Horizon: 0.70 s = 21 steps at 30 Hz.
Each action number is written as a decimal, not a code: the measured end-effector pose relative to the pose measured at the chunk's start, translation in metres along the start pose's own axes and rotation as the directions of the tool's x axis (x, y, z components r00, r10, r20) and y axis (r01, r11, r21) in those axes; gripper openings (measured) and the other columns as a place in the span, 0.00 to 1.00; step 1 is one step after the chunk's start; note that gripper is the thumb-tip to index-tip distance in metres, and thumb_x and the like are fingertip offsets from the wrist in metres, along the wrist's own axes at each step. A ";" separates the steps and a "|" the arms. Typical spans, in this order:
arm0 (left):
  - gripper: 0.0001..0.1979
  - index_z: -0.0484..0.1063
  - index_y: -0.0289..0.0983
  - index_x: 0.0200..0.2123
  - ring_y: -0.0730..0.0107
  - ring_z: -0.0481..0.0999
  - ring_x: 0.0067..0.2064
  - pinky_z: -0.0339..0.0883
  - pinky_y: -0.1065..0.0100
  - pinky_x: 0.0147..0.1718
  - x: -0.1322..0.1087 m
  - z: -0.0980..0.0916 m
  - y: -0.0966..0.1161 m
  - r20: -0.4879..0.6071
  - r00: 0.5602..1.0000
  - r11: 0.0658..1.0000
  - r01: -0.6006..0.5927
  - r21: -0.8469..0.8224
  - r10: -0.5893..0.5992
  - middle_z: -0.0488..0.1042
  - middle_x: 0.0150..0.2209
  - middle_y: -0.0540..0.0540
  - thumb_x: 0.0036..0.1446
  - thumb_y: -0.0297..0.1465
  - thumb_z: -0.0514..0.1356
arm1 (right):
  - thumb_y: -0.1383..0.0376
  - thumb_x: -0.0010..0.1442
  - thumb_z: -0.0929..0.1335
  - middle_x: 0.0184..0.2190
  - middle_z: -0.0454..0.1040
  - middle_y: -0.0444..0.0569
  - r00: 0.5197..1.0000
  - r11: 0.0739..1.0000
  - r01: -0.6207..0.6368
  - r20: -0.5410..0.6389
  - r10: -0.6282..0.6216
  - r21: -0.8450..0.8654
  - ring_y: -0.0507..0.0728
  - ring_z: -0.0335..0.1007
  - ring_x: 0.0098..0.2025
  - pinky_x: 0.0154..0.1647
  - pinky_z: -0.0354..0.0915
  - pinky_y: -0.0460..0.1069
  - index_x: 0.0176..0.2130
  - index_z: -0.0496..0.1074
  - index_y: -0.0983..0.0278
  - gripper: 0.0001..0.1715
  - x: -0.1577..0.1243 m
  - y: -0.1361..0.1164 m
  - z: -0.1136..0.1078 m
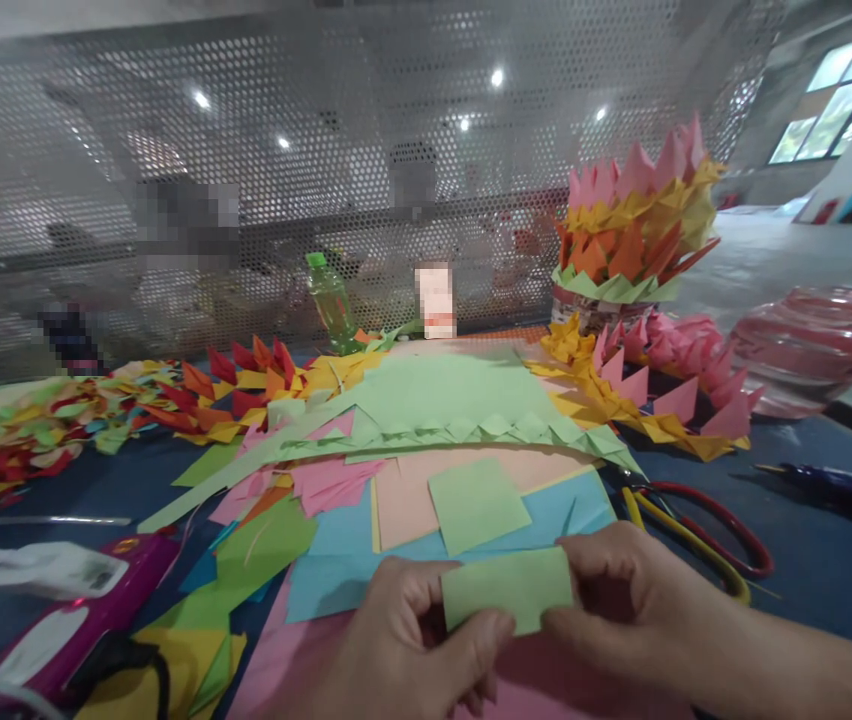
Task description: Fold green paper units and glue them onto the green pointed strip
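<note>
Between my two hands is a small light-green piece of paper (508, 588), a rectangle wider than it is tall. My left hand (426, 640) pinches its left end, thumb in front. My right hand (621, 585) grips the right end between thumb and fingers. Just beyond lies a loose light-green paper square (478, 503) on blue paper (343, 570) and peach paper (411, 490). Farther back, a strip of folded green paper points (471, 432) runs across a large light-green sheet (463, 385). Under my hands is pink paper (306, 660).
Red-and-yellow-handled scissors (722, 530) and a pen (838, 485) lie right. A glass jar (816, 350) and a layered folded-paper piece (636, 220) stand behind. At left are a magenta power strip (96, 610), paper scraps (58, 420) and a green bottle (332, 300). A perforated metal panel (366, 150) rises behind.
</note>
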State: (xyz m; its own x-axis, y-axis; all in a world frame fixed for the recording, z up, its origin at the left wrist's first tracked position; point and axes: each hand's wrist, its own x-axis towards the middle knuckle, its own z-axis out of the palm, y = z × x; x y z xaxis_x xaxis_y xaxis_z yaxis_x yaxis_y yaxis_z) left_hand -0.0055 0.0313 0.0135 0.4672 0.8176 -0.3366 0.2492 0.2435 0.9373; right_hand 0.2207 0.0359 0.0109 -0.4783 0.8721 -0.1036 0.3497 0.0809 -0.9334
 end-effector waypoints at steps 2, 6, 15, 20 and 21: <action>0.18 0.72 0.35 0.25 0.74 0.67 0.21 0.65 0.73 0.24 0.002 -0.003 0.002 -0.033 0.999 1.000 -0.023 -0.016 0.023 0.72 0.20 0.49 0.57 0.44 0.66 | 0.63 0.58 0.69 0.19 0.55 0.36 1.000 1.000 -0.026 0.006 0.026 0.015 0.47 0.48 0.23 0.22 0.48 0.43 0.23 0.60 0.62 0.18 0.003 -0.001 -0.004; 0.20 0.73 0.35 0.24 0.74 0.69 0.21 0.65 0.74 0.23 0.003 -0.005 0.006 -0.067 0.997 0.999 -0.035 -0.003 0.035 0.73 0.20 0.49 0.56 0.45 0.67 | 0.66 0.56 0.69 0.19 0.56 0.36 1.000 1.000 -0.004 -0.012 0.004 0.006 0.47 0.48 0.23 0.23 0.49 0.44 0.23 0.58 0.61 0.16 0.005 -0.002 -0.008; 0.19 0.73 0.35 0.25 0.74 0.68 0.21 0.63 0.74 0.21 0.003 -0.005 0.007 -0.066 0.996 0.999 -0.053 0.000 0.053 0.71 0.20 0.50 0.55 0.45 0.66 | 0.54 0.64 0.70 0.26 0.66 0.42 1.000 0.996 0.009 -0.021 -0.007 0.093 0.50 0.57 0.29 0.28 0.55 0.44 0.33 0.70 0.64 0.16 0.006 -0.002 -0.021; 0.15 0.71 0.35 0.23 0.74 0.69 0.23 0.61 0.74 0.23 0.001 0.001 -0.001 0.003 0.998 0.993 -0.063 0.103 0.063 0.69 0.20 0.51 0.58 0.38 0.62 | 0.52 0.63 0.72 0.28 0.67 0.42 0.994 0.996 0.000 0.111 -0.010 0.085 0.50 0.58 0.30 0.28 0.55 0.44 0.33 0.72 0.65 0.19 -0.001 0.001 -0.006; 0.15 0.71 0.35 0.23 0.74 0.69 0.23 0.60 0.74 0.23 0.001 0.000 -0.003 0.012 0.998 0.990 -0.063 0.123 0.062 0.70 0.20 0.50 0.59 0.38 0.62 | 0.54 0.64 0.71 0.27 0.66 0.42 0.996 1.000 0.017 0.083 -0.018 0.016 0.50 0.58 0.29 0.27 0.55 0.44 0.30 0.71 0.65 0.18 -0.002 0.002 -0.004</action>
State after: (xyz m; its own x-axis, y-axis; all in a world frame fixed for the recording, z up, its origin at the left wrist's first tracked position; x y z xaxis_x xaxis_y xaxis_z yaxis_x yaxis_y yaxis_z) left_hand -0.0054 0.0313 0.0099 0.4914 0.8249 -0.2793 0.3221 0.1258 0.9383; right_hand 0.2258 0.0363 0.0111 -0.5500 0.8272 -0.1151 0.3288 0.0877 -0.9403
